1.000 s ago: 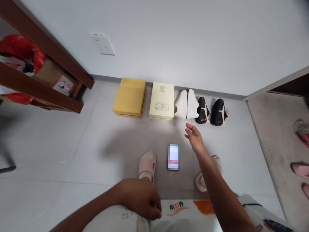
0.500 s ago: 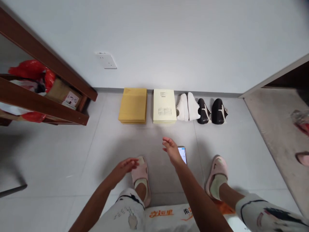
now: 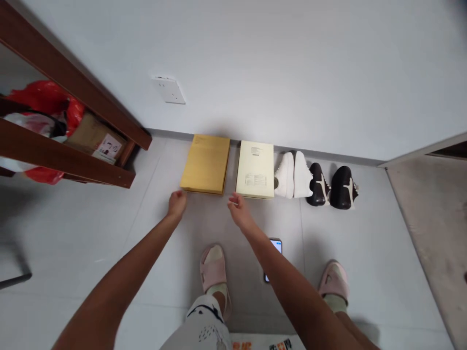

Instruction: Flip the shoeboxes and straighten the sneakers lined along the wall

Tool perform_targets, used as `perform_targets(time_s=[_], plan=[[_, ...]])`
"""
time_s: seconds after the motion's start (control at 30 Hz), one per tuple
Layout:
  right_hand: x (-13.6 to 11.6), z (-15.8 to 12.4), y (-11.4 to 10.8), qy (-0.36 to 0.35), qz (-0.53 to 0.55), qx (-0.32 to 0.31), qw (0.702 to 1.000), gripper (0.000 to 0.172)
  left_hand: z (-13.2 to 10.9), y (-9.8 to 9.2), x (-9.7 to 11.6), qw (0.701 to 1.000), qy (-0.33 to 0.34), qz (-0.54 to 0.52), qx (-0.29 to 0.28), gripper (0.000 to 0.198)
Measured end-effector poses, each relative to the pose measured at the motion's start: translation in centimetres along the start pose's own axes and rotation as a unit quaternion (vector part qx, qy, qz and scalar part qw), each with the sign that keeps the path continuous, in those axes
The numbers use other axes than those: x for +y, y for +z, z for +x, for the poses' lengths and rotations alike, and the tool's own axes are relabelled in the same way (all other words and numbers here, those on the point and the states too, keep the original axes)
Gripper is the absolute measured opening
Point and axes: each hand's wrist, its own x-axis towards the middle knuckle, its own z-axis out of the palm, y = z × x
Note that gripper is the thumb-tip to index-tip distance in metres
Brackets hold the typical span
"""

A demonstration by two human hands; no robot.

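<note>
A flat yellow box (image 3: 206,164) lies on the floor by the wall. My left hand (image 3: 177,204) is at its near left corner, fingers bent and partly hidden behind the back of the hand; whether it touches the box is unclear. To the right lies a cream box (image 3: 255,167) with printed text on its lid. Just in front of that box's near left corner is my right hand (image 3: 240,211), fingers apart and holding nothing. White shoes (image 3: 294,175) stand beside the cream box, then dark brown shoes (image 3: 330,187) with pale trim.
Under my right forearm lies a phone (image 3: 276,244), partly covered. A brown wooden shelf (image 3: 65,150) at the left holds bags and a cardboard box (image 3: 91,135). The wall has a socket (image 3: 170,91). My feet wear pink slippers (image 3: 213,272). A doorway is at the right.
Both hands have moved forward and left, toward the near edges of the two boxes. The view has tilted slightly, and more of the phone shows. The boxes and shoes stay put.
</note>
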Motion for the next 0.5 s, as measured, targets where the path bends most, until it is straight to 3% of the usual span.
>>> perform_targets(time_s=[0.07,0.17,0.3,0.5], plan=[[-0.8,2.1,1.0,-0.003,-0.013,-0.005,1.0,0.062,2.7,1.2,0.5,0.998,-0.005,-0.04,0.052,0.039],[-1.8,5.3,1.8,-0.007,-0.024,-0.011,1.0,0.072,6.1,2.4,1.3,0.993,-0.021,-0.096,0.069,0.049],[-2.2,9.2,3.0,0.003,-0.042,-0.006,0.999,0.083,9.0,2.7,1.9,0.992,-0.035,-0.118,-0.009,0.055],[-1.1,13.3,4.9,0.022,-0.04,0.018,0.999,0.094,11.4,0.9,2.3,0.984,-0.027,-0.121,-0.128,0.075]])
